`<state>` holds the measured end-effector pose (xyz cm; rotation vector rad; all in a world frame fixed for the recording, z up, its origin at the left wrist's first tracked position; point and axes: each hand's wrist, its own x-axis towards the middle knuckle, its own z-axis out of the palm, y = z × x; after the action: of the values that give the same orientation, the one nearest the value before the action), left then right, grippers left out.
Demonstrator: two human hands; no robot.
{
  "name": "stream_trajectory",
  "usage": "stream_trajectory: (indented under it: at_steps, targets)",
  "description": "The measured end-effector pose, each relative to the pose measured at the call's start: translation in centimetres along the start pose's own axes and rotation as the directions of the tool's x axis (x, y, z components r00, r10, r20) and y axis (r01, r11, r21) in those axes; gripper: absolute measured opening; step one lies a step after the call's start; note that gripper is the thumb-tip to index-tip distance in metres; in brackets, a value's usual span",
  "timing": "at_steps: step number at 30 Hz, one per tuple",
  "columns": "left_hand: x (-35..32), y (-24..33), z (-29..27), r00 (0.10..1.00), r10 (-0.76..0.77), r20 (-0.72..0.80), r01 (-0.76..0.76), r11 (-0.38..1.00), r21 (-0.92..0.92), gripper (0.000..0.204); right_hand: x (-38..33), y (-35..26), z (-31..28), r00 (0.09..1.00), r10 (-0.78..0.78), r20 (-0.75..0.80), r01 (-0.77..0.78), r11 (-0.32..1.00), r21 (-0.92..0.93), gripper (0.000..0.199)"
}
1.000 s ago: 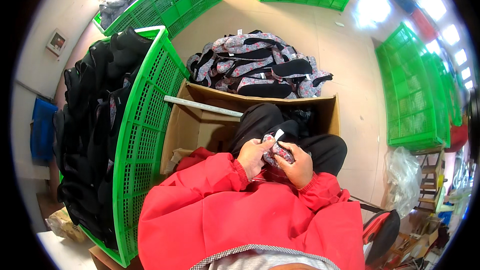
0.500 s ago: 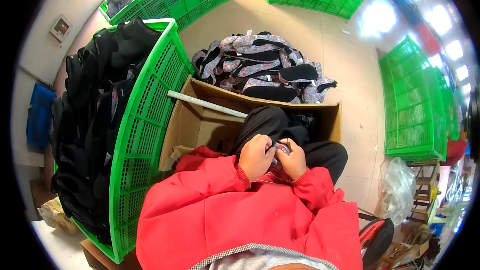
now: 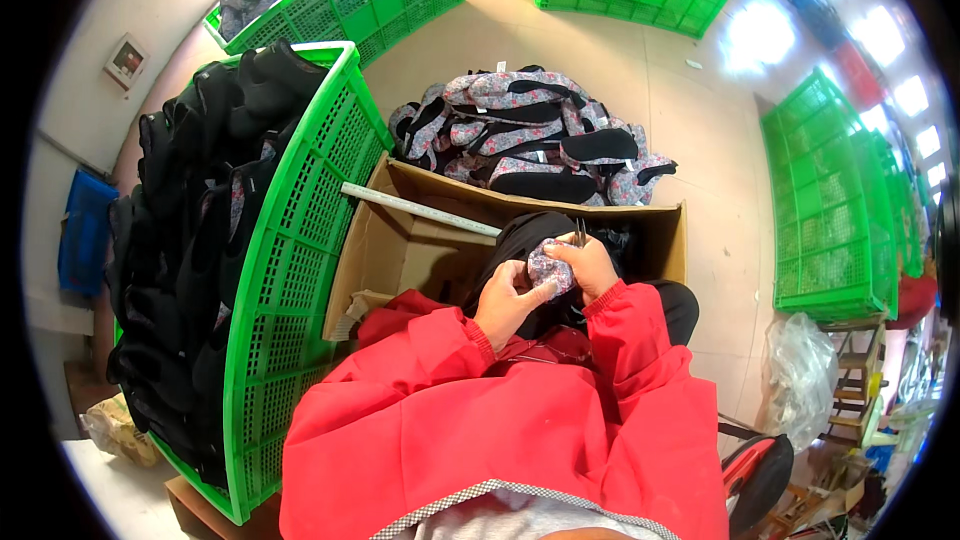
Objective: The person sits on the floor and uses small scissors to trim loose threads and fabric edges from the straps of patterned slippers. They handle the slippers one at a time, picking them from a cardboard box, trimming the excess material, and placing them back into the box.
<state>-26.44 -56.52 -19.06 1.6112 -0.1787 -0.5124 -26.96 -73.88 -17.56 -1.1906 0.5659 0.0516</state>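
The patterned fabric piece [image 3: 548, 268] sits over the person's lap, pinched by left hand [image 3: 508, 298] fingers; right hand [image 3: 592, 265] grips small snips [image 3: 580, 232], which might nick cloth or fingertip.

Both hands [image 3: 545, 280] gripping floral fabric piece [image 3: 548, 266] over cardboard box [image 3: 400, 250], green crate [image 3: 300, 240] beside

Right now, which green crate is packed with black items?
The tall green crate at the person's left, beside the cardboard box; black items fill it. The crates at right look empty.
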Motion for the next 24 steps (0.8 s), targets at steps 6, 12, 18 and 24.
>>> stream_trajectory:
  at_steps: [6,12,18,24]
  targets:
    - [-1.1,-1.3,-1.1,0.999,-0.045,0.012,0.046,0.995,-0.094,0.044,0.8,1.3,1.0,1.0,0.002,0.01,-0.003,0.999,0.046,0.011]
    - [-2.1,0.9,-1.2,0.996,-0.085,0.024,0.085,0.996,0.034,0.036,0.7,1.7,0.9,0.999,0.047,0.018,-0.048,0.993,0.107,0.009]
    - [-1.2,2.2,-1.0,0.992,-0.126,-0.029,0.113,0.953,-0.28,0.022,0.8,3.3,1.8,0.993,-0.058,-0.105,0.081,0.969,0.233,0.011]
    - [-0.5,1.6,-2.1,0.986,-0.007,-0.164,0.012,0.999,0.033,0.017,0.3,5.5,4.0,0.875,-0.333,-0.35,0.335,0.94,-0.056,0.019]
